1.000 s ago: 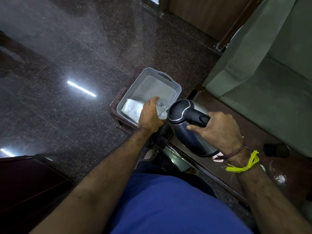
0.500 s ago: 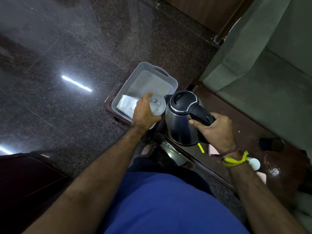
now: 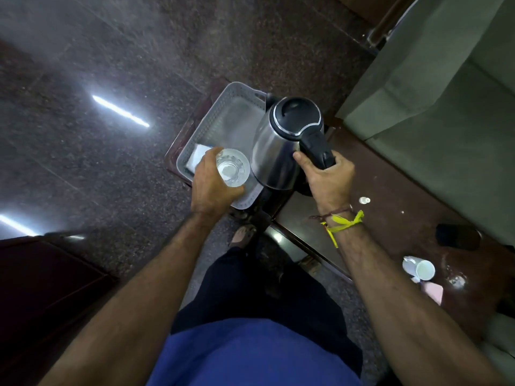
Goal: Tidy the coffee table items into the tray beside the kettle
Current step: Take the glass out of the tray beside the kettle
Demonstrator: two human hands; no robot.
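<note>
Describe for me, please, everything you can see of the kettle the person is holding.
The kettle has a shiny, steel-looking body, a black lid with a bright rim, and a thick black handle. The lid is closed. The right hand grips the handle, holding the kettle roughly upright, leaning slightly. It overlaps the right edge of the grey perforated tray. Its base is hidden, so whether it is lifted cannot be told.
</note>
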